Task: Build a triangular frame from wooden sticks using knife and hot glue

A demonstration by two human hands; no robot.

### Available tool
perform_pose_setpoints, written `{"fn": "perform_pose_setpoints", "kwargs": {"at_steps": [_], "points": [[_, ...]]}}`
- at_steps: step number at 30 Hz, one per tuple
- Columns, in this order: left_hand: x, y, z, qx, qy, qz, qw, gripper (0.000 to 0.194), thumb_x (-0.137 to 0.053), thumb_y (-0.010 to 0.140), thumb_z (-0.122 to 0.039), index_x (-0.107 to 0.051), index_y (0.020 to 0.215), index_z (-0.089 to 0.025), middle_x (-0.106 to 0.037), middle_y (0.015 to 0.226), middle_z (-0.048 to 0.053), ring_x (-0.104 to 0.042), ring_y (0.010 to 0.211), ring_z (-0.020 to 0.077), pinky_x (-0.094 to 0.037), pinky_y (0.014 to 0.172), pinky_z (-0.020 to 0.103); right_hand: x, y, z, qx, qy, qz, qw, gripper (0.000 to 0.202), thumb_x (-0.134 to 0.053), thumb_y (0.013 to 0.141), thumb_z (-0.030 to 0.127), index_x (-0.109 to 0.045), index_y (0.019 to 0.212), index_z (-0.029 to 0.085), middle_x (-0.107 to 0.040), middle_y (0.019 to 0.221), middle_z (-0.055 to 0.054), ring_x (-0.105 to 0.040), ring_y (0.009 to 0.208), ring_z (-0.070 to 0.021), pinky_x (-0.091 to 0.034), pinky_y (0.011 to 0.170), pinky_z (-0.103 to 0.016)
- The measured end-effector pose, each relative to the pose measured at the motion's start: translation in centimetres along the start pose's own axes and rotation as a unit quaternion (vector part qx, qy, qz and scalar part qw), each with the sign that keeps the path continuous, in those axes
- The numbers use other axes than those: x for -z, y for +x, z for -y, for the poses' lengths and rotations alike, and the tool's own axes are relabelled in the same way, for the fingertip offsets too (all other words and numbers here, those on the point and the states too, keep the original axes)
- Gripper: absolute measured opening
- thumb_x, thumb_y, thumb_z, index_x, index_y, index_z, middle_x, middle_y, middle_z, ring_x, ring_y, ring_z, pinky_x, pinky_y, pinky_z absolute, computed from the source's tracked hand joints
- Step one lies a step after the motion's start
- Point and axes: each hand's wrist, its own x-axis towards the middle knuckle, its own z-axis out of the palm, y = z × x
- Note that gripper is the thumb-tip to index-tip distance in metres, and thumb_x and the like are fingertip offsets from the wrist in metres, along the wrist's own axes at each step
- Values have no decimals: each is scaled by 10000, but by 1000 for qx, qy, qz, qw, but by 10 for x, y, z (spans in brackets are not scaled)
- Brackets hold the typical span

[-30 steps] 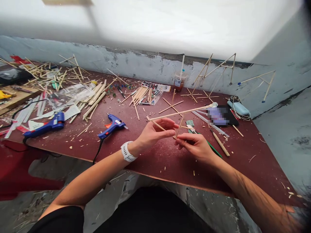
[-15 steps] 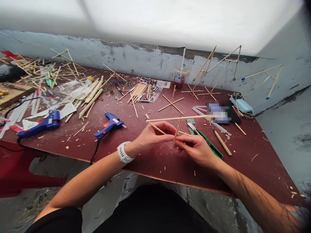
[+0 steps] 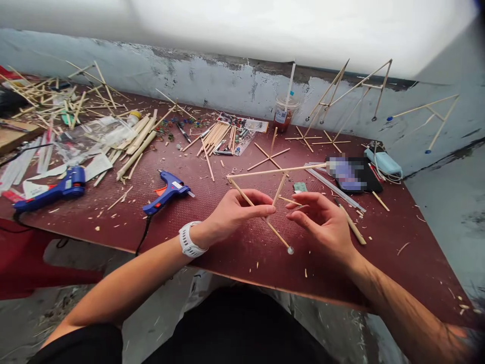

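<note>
Landmark: the blue, pistol-shaped plastic glue gun (image 3: pixel 170 189) nearest the hands. To its right, the bare left hand (image 3: pixel 238 210) pinches the A-shaped frame of pale wooden sticks (image 3: pixel 279 189) at its crossbar. Farther right of the gun, the bare right hand (image 3: pixel 326 225) is unclosed — thumb and fingers parted. Apparent step: adjusting or checking the crossbar joint. The next move calls for a steady left pinch — the joint may be weak.

from here i see the pale wooden stick frame (image 3: pixel 230 178) held above the table, gripped in my left hand (image 3: pixel 240 210). two long sticks meet in a sharp corner at left; a shorter crosspiece (image 3: pixel 279 188) slants between them. the lower stick (image 3: pixel 278 234) tilts down, ending in a round, shiny bead (image 3: pixel 290 250); the upper one's tip is blurred.
</note>
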Motion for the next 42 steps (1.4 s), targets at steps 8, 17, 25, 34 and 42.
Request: {"fn": "perform_pose_setpoints", "kwargs": {"at_steps": [8, 17, 25, 34, 42], "points": [[-5, -4, 2, 63, -46, 32, 996, 224, -950, 756, -308, -821, 888, -181, -779, 823, -2, -664, 741, 91, -504, 735, 215, -8, -5, 1, 21, -35, -60, 997, 241, -867, 858, 351, -828, 1071, 245, -851, 975, -51, -821, 854, -208, -683, 827, -333], [-5, -5, 7, 72, -21, 25, 997, 238, -916, 794, -360, -824, 917, -178, -789, 835, 27, -679, 741, 130, -524, 744, 258, -10, -4, 5, 63, -113, -67, 989, 101, -825, 888, 294, -861, 979, 267, -853, 924, -34, -813, 783, -213, -685, 740, -331], [-6, -5, 9, 72, -46, 27, 996, 189, -919, 794, -312, -822, 895, -185, -784, 810, 7, -681, 745, 120, -526, 763, 248, -11, -3, 4, 85, -105, -57, 989, 120, -835, 881, 255, -869, 988, 298, -853, 911, -10, -808, 767, -200, -667, 750, -317], [-7, -5, 9, 64, -44, 27, 997, 192, -918, 795, -318, -821, 883, -177, -786, 793, 17, -688, 732, 131, -540, 749, 258, -11, -5, 4, 82, -117, -60, 988, 94, -826, 890, 289, -871, 971, 296, -851, 895, -21, -802, 749, -214, -670, 729, -335], [-5, -6, 10, 65, -24, 21, 997, 224, -920, 784, -349, -825, 891, -177, -799, 803, 32, -707, 736, 152, -558, 761, 287, -11, -4, 3, 86, -120, -62, 987, 90, -821, 896, 309, -869, 969, 292, -850, 889, -26, -801, 741, -217, -671, 725, -341]]}}
